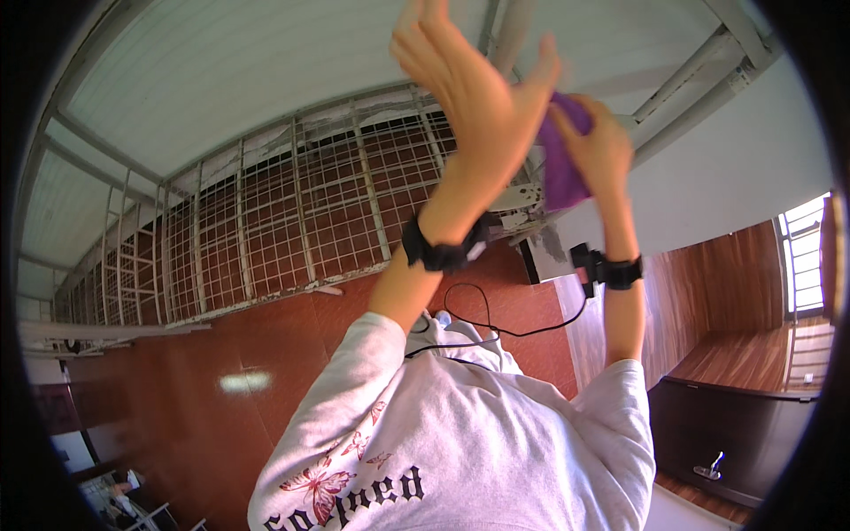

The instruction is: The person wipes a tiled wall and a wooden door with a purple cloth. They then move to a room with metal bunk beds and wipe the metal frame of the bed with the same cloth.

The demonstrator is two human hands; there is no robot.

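Observation:
My right hand point(607, 149) holds a purple cloth point(564, 169) between thumb and fingers, and the cloth hangs down in front of a pale metal frame. Higher up and to the left, my left hand point(475, 99) is raised with the thumb spread wide and nothing visible in it. It is slightly blurred, and its fingertips run out of the top of the view. Behind the hands is a light-coloured metal post point(511, 33). Black straps circle both wrists, the left strap point(441, 249) and the right strap point(617, 272) with a small device on it.
A worn metal frame with wire mesh point(299, 212) stretches to the left above a red-brown floor point(199, 398). A black cable point(531, 332) loops before my body from the right wrist. A dark door point(730, 438) with a handle and a barred window point(803, 255) are at right.

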